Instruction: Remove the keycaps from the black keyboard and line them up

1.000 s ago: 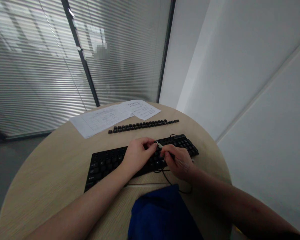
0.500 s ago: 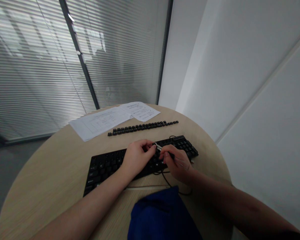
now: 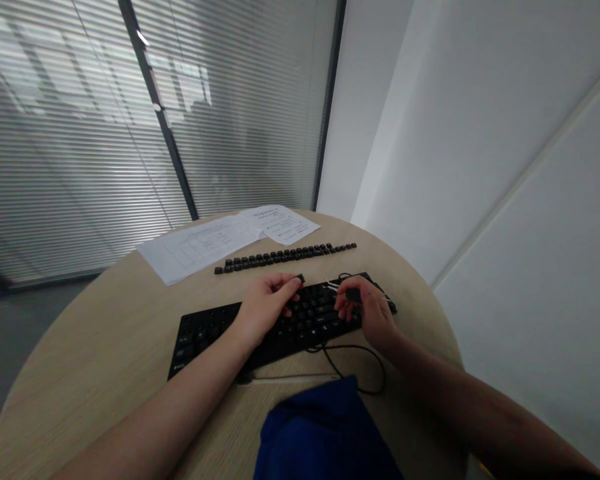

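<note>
One rounded table [image 3: 80, 347], keyboard [image 3: 310, 321], blinds [image 3: 260, 120], wall [image 3: 505, 133]

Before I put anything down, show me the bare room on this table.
Wide bare tabletop lies left of the keyboard, nearer than the papers; a narrower strip separates keyboard and loose keycaps. Crowded: around left hand and right hand.

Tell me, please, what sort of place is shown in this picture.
Probably an office or a meeting room, though I cannot be certain. Three things suggest it: the slatted blinds, the printed papers and the black keyboard.
</note>
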`<state>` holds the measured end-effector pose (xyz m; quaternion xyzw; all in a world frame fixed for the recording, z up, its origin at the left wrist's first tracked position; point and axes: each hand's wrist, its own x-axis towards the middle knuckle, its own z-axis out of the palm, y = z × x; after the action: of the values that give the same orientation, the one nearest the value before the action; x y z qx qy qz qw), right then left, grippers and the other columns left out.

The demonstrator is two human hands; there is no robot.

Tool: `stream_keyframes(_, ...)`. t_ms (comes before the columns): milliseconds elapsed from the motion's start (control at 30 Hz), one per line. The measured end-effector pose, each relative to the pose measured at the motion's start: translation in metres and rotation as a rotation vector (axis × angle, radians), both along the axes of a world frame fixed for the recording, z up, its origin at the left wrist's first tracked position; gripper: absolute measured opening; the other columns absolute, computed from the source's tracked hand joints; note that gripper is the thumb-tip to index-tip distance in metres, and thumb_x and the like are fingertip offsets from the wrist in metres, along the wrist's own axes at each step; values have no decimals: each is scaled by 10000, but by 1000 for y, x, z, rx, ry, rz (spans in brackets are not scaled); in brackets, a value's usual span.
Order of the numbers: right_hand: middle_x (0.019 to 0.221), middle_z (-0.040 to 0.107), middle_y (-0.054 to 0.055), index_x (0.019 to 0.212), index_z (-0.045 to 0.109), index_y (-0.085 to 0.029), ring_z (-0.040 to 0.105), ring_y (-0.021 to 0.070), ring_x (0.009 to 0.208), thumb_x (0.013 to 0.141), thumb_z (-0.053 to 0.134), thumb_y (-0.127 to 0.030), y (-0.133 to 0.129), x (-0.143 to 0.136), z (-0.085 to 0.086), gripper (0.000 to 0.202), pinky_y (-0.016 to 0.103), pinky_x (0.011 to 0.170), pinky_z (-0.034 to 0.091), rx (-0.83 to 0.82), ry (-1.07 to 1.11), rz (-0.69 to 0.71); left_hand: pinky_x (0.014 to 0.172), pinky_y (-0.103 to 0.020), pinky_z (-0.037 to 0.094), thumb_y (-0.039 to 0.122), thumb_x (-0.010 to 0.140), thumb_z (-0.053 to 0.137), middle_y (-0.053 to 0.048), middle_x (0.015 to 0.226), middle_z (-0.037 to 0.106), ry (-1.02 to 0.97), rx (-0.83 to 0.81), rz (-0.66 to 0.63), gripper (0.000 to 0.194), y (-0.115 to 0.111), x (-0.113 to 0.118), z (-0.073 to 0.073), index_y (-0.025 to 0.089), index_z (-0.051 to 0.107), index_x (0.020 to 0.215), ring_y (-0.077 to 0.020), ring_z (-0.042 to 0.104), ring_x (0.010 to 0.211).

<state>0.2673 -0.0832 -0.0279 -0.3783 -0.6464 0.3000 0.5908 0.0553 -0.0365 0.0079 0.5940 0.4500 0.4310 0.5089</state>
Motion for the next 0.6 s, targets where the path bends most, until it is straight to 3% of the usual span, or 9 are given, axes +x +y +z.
stream_keyframes(100,896,661,62,1042,668,-231,637,183,794,1051,262,-441,0,6,8,457,334,685,533,149,-216,-162,464,-208,453,475,741,703,-24,698,657,0,-24,-44,351,-4,4,-3,155,732,883,-132,573,591)
stream_keyframes(200,1149,640,98,1249,614,-244,595,233,1074,1042,327,-325,0,12,15,363,442,937,493,303,-421,-303,454,-205,442,481,732,720,-5,661,637,28,-49,-67,354,-7,8,-5,155,725,870,-112,542,531)
stream_keyframes(300,1023,663,81,1279,591,-238,619,203,930,1019,352,-206,1,13,17,354,389,842,520,342,-554,-234,448,-207,428,500,728,722,4,656,635,64,-67,-133,374,-12,11,-6,153,718,867,-96,516,488)
stream_keyframes(400,899,671,60,1234,620,-214,620,188,812,973,482,-199,1,10,16,296,341,743,523,383,-663,-143,459,-215,432,522,722,718,2,674,643,84,-63,-225,402,-17,14,-5,151,724,878,-100,520,495)
stream_keyframes(600,958,729,63,1104,684,-222,660,184,843,889,668,-236,-1,0,17,216,315,762,532,415,-659,-84,486,-227,420,509,772,664,-8,715,673,123,1,-298,366,-19,15,-5,160,725,862,-113,529,521)
